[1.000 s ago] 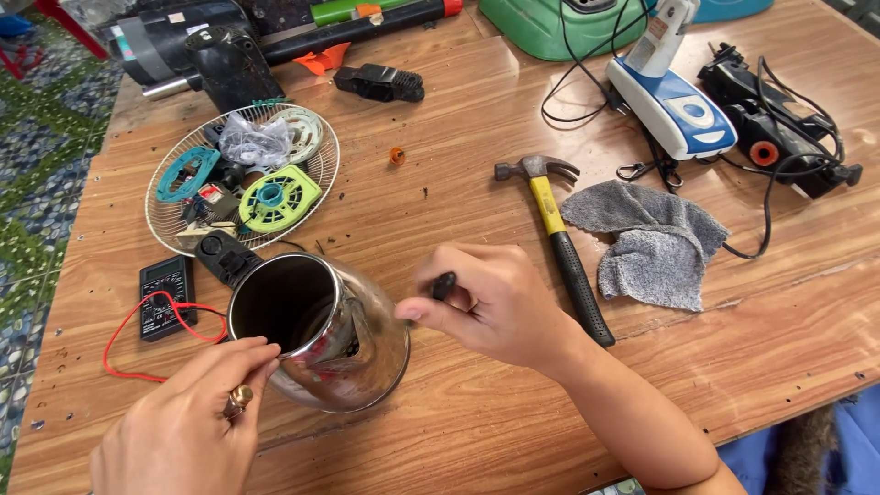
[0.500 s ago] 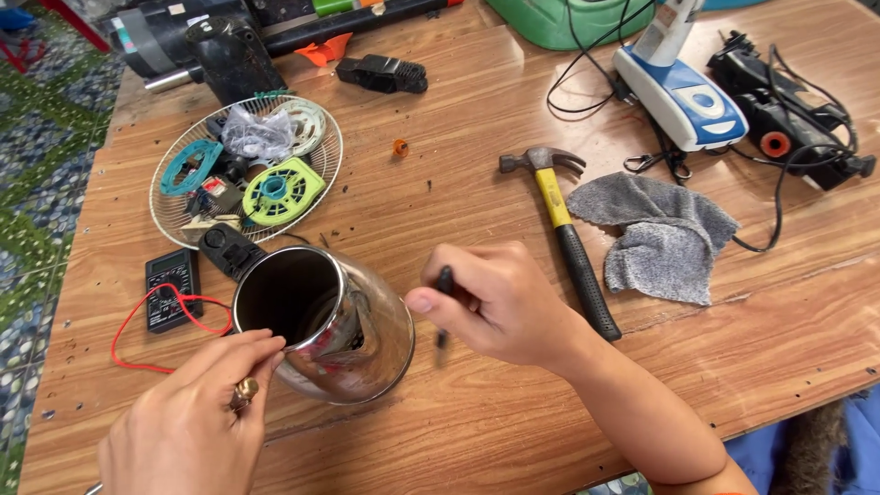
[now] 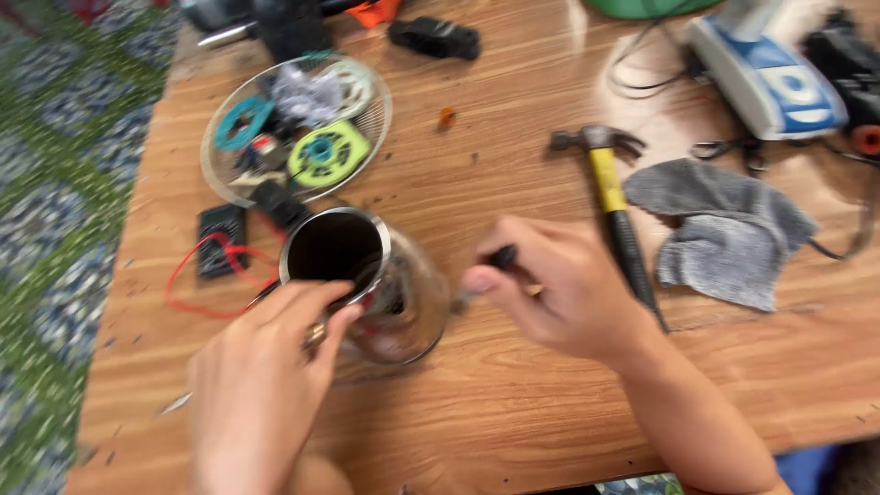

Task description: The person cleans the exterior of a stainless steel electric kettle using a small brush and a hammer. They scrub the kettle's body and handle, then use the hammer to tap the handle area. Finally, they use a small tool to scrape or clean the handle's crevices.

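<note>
Right hand (image 3: 564,293) has brought its screwdriver (image 3: 500,259) against the steel kettle (image 3: 367,280).

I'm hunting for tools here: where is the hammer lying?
In the head view the hammer lies on the wooden table, right of centre, just beyond the right hand, with the grey cloth close on its right.

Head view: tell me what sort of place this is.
Probably a home repair bench: a yellow-handled claw hammer, a black multimeter with red leads and a wire basket of small parts lie on the wooden table.
</note>
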